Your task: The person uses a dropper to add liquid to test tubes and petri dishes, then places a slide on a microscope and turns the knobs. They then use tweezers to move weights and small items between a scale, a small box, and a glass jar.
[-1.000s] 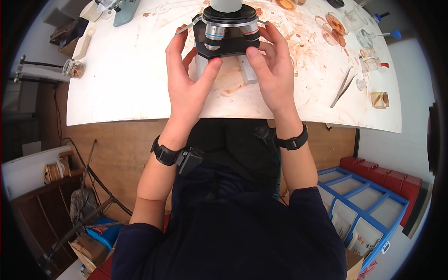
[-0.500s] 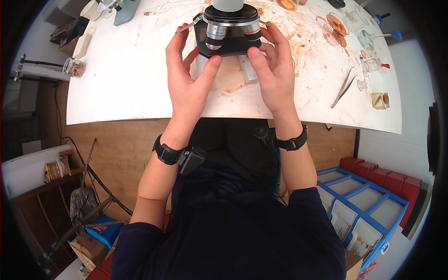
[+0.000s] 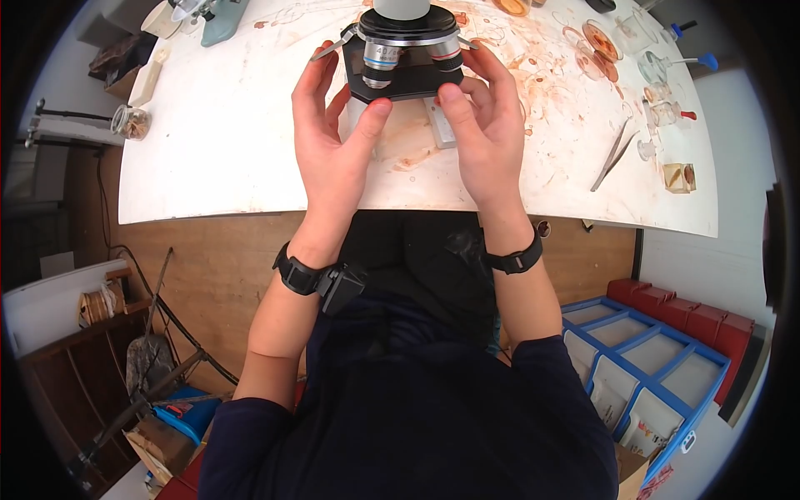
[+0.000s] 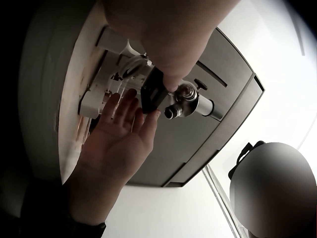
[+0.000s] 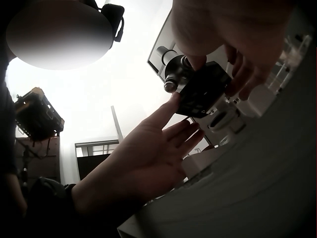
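A microscope (image 3: 408, 27) stands at the table's far middle, its objective lenses (image 3: 381, 65) over the black stage (image 3: 400, 89). My left hand (image 3: 332, 158) grips the stage's left side, with the thumb at the front edge and a fingertip by the left stage clip (image 3: 335, 45). On the opposite side my right hand (image 3: 490, 146) holds the stage between thumb and fingers, the index finger by the right clip (image 3: 468, 44). Both palms face inward. In the left wrist view, the right thumb meets the corner of the stage (image 4: 153, 91); its other fingers are loosely bent.
Tweezers (image 3: 612, 158) lie on the stained white table (image 3: 242, 179) at the right, near a small amber block (image 3: 678, 178). Glass dishes (image 3: 600, 39) and droppers sit farther back. A jar (image 3: 132, 122) stands at the left edge. Below right is a blue-framed drawer unit (image 3: 650, 350).
The hands keep their hold on the stage. My right wrist has shifted slightly left; the microscope and both hands appear a little farther left in the head view.
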Available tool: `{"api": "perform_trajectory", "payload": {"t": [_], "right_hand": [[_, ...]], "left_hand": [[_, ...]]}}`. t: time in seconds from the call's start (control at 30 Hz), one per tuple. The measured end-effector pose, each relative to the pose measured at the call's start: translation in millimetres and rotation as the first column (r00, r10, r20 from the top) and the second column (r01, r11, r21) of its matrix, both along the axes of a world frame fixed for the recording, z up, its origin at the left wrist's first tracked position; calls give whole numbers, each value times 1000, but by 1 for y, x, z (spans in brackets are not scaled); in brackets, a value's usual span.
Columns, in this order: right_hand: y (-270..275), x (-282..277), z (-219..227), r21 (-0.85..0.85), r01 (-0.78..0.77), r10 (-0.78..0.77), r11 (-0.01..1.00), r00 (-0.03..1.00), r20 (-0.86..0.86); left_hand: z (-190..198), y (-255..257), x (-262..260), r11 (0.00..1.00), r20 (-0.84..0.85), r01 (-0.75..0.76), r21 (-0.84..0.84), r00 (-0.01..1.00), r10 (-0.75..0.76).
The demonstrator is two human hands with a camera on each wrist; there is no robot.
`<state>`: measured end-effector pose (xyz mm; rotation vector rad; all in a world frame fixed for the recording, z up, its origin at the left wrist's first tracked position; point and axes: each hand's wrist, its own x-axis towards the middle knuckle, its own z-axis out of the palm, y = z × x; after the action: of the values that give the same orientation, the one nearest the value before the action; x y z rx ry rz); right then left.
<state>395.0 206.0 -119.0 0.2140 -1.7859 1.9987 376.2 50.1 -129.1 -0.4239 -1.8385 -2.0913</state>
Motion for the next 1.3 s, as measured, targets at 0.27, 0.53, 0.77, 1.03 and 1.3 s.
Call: {"api": "perform_trajectory", "payload": {"t": [0.27,0.53,0.77,1.03,1.3], "right_hand": [[-6,3,0,-40,25,-25,999,1000,9],[-11,4,2,-47,53,-53,997,999,3],[-16,6,4,-73,84,-84,994,996,5],[-19,6,0,-84,104,-104,991,995,-4],[-23,7,-2,-81,127,-126,989,992,13]], "left_hand": [[-2,2,0,998,17,32,57,999,-33],[-2,4,0,995,12,45,94,999,-47],[-2,5,2,991,16,53,125,998,-56],[-3,5,3,991,23,48,123,998,-51],[-5,5,4,994,27,39,104,999,-42]]}}
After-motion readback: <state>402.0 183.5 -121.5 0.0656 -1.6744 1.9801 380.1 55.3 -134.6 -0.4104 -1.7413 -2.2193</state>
